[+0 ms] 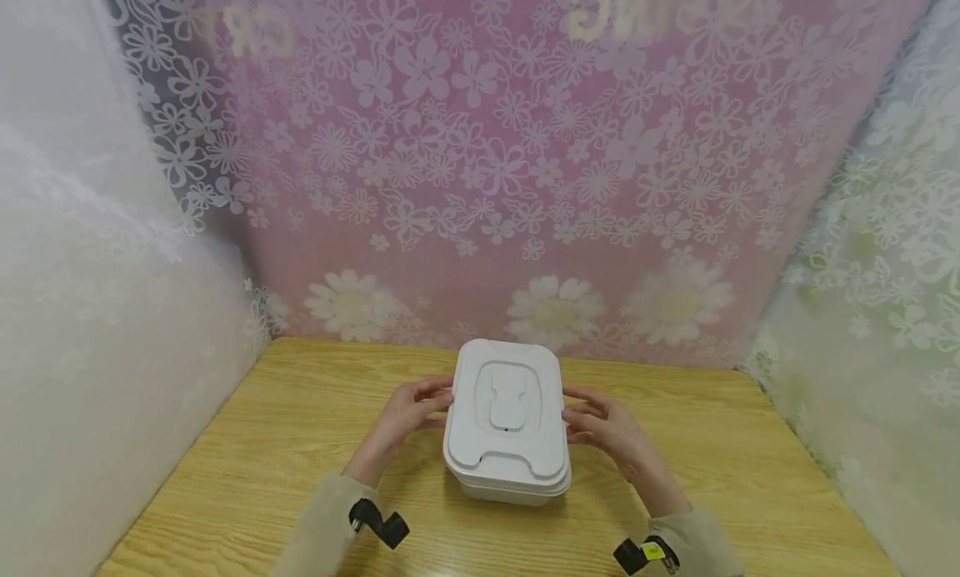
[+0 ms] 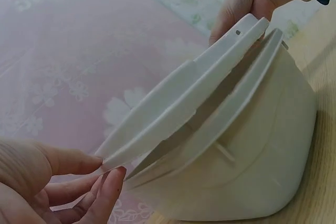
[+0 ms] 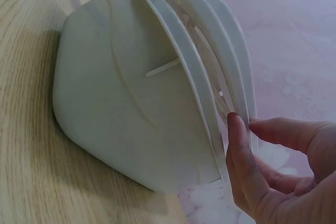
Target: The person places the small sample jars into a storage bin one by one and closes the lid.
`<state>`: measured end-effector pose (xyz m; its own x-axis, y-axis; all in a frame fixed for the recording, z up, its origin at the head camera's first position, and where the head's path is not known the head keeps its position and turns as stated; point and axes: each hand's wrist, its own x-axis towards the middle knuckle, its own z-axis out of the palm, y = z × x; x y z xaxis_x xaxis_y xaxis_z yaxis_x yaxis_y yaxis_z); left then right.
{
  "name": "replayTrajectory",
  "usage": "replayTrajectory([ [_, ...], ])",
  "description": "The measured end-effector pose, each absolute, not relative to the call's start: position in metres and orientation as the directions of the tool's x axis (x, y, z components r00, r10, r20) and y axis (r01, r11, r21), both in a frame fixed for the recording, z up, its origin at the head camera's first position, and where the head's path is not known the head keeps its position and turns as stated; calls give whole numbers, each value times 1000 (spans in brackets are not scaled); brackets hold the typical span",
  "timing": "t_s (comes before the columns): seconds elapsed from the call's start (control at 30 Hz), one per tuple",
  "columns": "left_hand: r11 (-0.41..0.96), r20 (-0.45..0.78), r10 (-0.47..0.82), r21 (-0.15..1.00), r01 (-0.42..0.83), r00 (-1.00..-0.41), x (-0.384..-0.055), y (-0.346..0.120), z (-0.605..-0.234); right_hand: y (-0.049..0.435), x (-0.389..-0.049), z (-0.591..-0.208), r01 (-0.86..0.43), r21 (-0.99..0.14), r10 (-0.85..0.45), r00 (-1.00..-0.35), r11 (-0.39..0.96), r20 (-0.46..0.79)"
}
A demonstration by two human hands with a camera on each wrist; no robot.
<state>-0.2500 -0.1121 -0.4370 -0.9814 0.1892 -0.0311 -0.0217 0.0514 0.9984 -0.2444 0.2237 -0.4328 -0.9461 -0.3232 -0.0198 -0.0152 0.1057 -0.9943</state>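
Observation:
A white plastic lid (image 1: 517, 452) with a recessed oval panel sits over a white box (image 1: 504, 495) in the middle of the table. In the left wrist view the lid (image 2: 157, 116) is tilted, and a gap parts it from the box (image 2: 262, 156). My left hand (image 1: 405, 412) pinches the lid's left edge between thumb and fingers. On the opposite side my right hand (image 1: 611, 431) pinches its right edge; the right wrist view shows that thumb and fingertips on the lid (image 3: 223, 40). The box's inside is hidden.
The box stands on a wood-grain table (image 1: 300, 444). A pink flowered curtain (image 1: 450, 185) hangs behind the table's far edge, with pale curtains at the left (image 1: 112, 268) and right (image 1: 885, 352). Each wrist wears a black strap with a small camera.

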Motion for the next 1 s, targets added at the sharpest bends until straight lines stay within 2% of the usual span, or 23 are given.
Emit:
replayTrajectory([
  [0.53,63,-21,89,998,-15,-996,-247,-102,-453,211,-240,-436,-1,-976,-223,-974,216,-49],
  [1.0,78,-3,175,997,11,-985,-246,-99,-457,217,-238,-440,30,-971,-246,-965,238,-90],
])
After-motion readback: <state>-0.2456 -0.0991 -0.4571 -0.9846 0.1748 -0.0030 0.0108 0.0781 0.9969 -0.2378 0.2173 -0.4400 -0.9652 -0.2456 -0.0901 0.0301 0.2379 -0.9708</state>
